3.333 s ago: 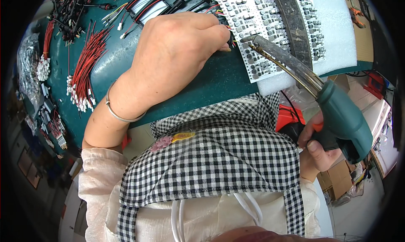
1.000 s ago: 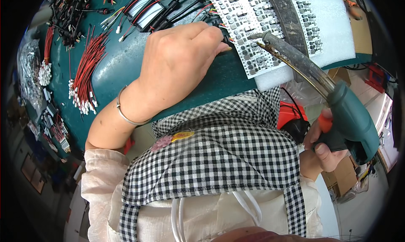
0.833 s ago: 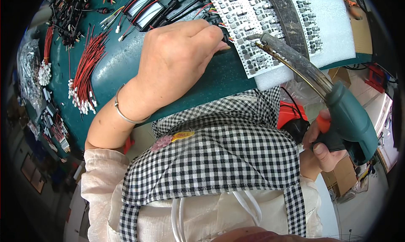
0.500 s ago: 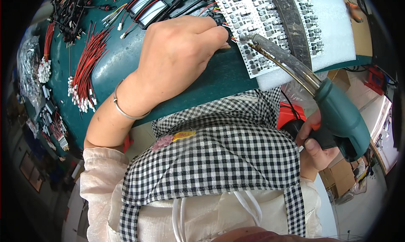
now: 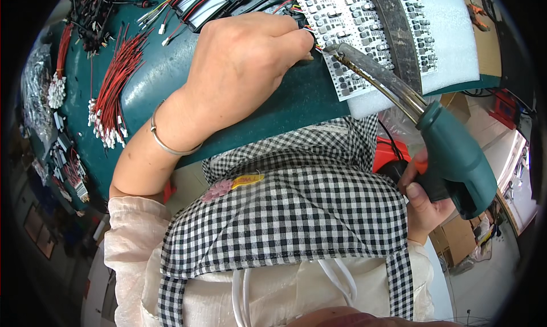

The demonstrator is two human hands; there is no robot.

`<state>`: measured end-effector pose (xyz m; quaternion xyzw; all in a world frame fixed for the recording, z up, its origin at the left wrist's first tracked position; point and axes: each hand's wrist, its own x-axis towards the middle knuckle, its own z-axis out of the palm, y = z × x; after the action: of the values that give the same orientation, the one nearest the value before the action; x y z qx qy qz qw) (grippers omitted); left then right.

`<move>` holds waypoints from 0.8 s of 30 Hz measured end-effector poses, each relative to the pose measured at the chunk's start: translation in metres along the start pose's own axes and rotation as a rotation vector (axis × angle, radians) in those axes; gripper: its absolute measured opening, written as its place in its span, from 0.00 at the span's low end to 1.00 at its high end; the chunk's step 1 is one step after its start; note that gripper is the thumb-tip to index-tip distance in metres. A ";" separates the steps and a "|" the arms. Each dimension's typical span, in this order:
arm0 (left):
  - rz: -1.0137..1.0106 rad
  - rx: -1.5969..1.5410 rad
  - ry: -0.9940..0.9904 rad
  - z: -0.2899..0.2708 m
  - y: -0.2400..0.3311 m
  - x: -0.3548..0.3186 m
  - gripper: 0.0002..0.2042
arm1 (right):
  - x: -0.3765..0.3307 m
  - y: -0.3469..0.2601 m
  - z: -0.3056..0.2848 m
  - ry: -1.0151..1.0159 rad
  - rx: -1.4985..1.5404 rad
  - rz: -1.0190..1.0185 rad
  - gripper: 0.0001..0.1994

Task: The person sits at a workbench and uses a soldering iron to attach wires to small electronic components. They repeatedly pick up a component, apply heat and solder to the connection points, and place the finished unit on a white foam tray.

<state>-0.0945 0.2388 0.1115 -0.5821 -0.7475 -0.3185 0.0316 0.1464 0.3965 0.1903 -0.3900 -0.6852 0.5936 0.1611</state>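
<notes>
My left hand (image 5: pixel 245 65) rests on the green table (image 5: pixel 171 93), fingertips pinched on a thin wire at the edge of a white panel of small circuit boards (image 5: pixel 364 36). My right hand (image 5: pixel 421 196) grips the handle of a green soldering gun (image 5: pixel 450 156). Its long metal barrel reaches up and left, and the tip (image 5: pixel 333 52) sits at the panel's edge, right beside my left fingertips. What the fingertips hold is mostly hidden by the hand.
Bundles of red wires with white connectors (image 5: pixel 111 99) lie at the left. More wires and black parts (image 5: pixel 91 7) sit at the far edge. White foam (image 5: pixel 450 36) underlies the panel; a dark strip (image 5: pixel 396 30) crosses it. A red object (image 5: pixel 390 156) lies below the table.
The soldering gun's tip swung away to the right, then came back left to the panel's edge by my left fingertips. My left hand stayed almost in place.
</notes>
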 end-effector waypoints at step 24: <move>-0.011 0.034 -0.043 -0.002 -0.001 -0.001 0.09 | 0.013 -0.007 -0.009 -0.045 0.091 -0.093 0.36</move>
<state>-0.0956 0.2371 0.1124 -0.5839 -0.7566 -0.2934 0.0233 0.1424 0.4122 0.1960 -0.3363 -0.6785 0.6246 0.1906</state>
